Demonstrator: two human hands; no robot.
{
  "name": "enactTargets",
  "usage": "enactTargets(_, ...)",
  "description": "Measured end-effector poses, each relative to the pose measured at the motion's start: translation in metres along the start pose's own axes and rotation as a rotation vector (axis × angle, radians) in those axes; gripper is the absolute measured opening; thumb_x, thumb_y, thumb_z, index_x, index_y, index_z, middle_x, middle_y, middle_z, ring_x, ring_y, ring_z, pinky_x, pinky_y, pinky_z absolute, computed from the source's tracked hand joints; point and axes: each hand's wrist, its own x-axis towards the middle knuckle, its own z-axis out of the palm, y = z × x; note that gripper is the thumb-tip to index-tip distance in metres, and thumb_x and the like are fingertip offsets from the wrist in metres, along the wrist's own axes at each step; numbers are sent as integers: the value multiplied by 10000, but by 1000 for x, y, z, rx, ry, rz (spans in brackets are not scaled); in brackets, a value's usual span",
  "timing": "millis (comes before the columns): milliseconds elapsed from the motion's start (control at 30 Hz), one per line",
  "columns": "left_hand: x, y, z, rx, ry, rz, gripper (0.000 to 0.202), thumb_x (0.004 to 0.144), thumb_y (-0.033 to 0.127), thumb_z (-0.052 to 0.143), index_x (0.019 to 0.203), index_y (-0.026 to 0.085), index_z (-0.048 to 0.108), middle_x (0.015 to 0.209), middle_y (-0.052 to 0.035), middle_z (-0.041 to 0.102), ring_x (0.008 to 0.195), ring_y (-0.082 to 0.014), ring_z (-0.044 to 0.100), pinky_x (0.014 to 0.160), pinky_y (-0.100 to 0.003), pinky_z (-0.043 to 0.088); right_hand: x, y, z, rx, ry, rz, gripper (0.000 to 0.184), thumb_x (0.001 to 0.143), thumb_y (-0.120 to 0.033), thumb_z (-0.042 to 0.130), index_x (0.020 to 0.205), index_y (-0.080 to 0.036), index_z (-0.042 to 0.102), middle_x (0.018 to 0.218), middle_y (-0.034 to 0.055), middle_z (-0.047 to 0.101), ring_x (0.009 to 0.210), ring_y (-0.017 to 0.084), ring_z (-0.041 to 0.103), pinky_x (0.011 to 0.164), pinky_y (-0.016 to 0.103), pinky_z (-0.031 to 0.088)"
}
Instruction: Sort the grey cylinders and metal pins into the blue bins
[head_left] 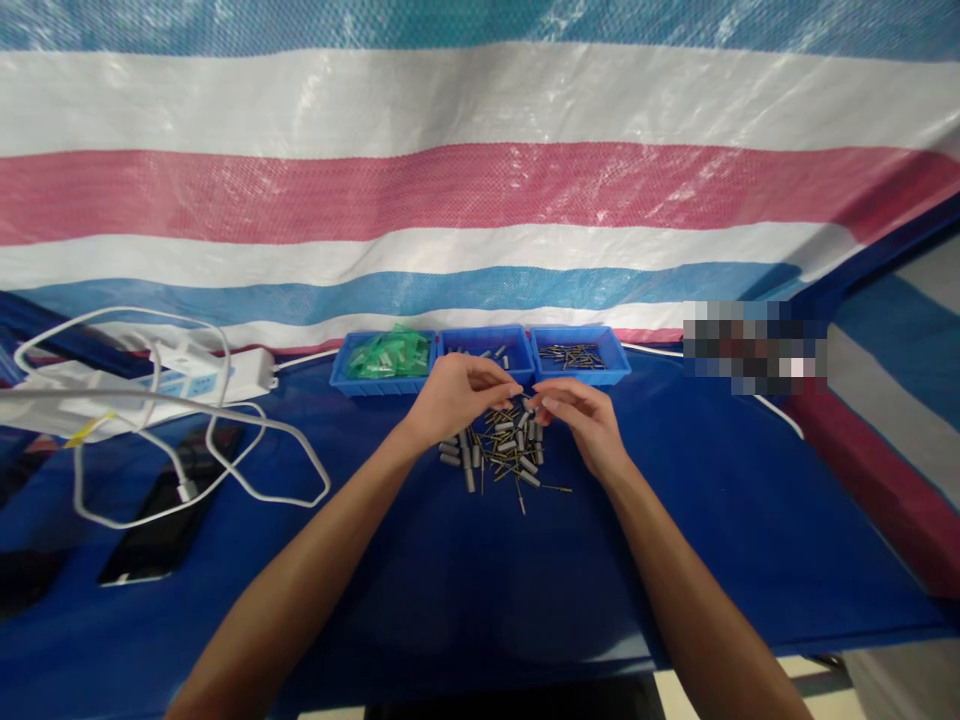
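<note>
left hand (454,395): fingers pinched on a small part (516,389) (too small to identify) | right hand (583,418): fingertips pinched shut, meeting the left's | pile of sleeves and pins (499,452): on blue cloth (675,520), just beneath both hands | three blue trays (484,331): just beyond, far side

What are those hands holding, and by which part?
The left hand and right hand each seem to pinch something tiny above the pile of grey sleeves and pins; which piece, and where gripped, is too small to tell.

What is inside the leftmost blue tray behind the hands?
The leftmost blue tray holds crumpled green plastic bags. They cover its floor, so anything beneath them cannot be seen.
</note>
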Motion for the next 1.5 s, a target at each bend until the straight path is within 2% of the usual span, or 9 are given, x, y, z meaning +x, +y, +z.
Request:
enactTargets(200, 2, -4, 3, 107, 33, -13, 364, 894, 445, 724, 712, 130, 710, 631, -46, 721, 538, -104, 648, 526, -201, 497, -1, 4, 3, 43, 5, 53, 307, 807, -419, 859, 1058, -260, 781, 910, 40, 819, 708, 190, 731, 687, 335, 564)
enactTargets(367, 2, -4, 4, 255, 25, 5, 443, 937, 482, 660, 653, 144, 688, 537, -18, 664, 485, -91, 602, 511, -200, 435, 0, 7, 6, 99, 22, 76, 302, 756, -371, 907, 1011, -258, 792, 903, 31, 825, 794, 211, 770, 699, 322, 592)
enactTargets(533, 1, -4, 3, 312, 5, 18, 526, 983, 510, 567, 610, 149, 653, 513, -12, 635, 467, -84, 571, 520, -209, 413, 0, 6, 8, 129, 53, 79, 261, 733, -359, 921, 947, -258, 811, 899, 33, 830, 858, 232, 786, 710, 326, 616)
enactTargets(733, 0, -3, 2, 286, -21, 50, 422, 954, 467, 604, 687, 148, 675, 555, -13, 649, 515, -98, 579, 516, -211, 406, 1, 10, 6, 84, 69, 73, 231, 736, -374, 916, 920, -267, 827, 888, 29, 829, 785, 221, 769, 701, 343, 619)
enactTargets(967, -1, 0, 2, 244, -65, 69, 294, 909, 416, 682, 827, 141, 744, 704, -45, 742, 620, -135, 663, 579, -224, 485, 2, 11, 6, 53, 97, 79, 231, 711, -383, 926, 884, -257, 838, 839, 26, 819, 725, 213, 745, 718, 363, 623)
enactTargets(1067, -1, -1, -1, 393, -76, 76, 312, 964, 410, 626, 899, 153, 792, 760, -52, 768, 674, -155, 690, 631, -245, 505, 4, 9, 6, 7, 213, 28, 221, 708, -368, 923, 877, -252, 840, 840, 26, 817, 717, 211, 739, 735, 379, 628)
enactTargets(1233, -3, -10, -2, 899, -176, 57, 180, 915, 249, 688, 1031, 215, 822, 920, -82, 797, 847, -232, 732, 768, -314, 533, 9, 10, -2, -61, 520, -117, 249, 726, -372, 902, 919, -233, 829, 932, 45, 822, 769, 218, 744, 778, 413, 642)
enactTargets(1367, -4, -17, 6, 1096, -198, 35, 156, 909, 238, 680, 1002, 212, 802, 1016, -112, 779, 966, -280, 729, 789, -328, 536, 11, 14, -12, -121, 523, -125, 410, 746, -377, 876, 1119, -230, 792, 1127, 84, 807, 787, 222, 752, 718, 401, 640)
enactTargets(1500, -3, -19, 11, 1129, -192, 39, 117, 918, 225, 651, 908, 187, 761, 997, -112, 759, 929, -269, 722, 761, -312, 520, 11, 16, -15, -172, 491, -139, 332, 808, -363, 815, 1108, -224, 775, 1133, 89, 798, 747, 208, 739, 643, 359, 606)
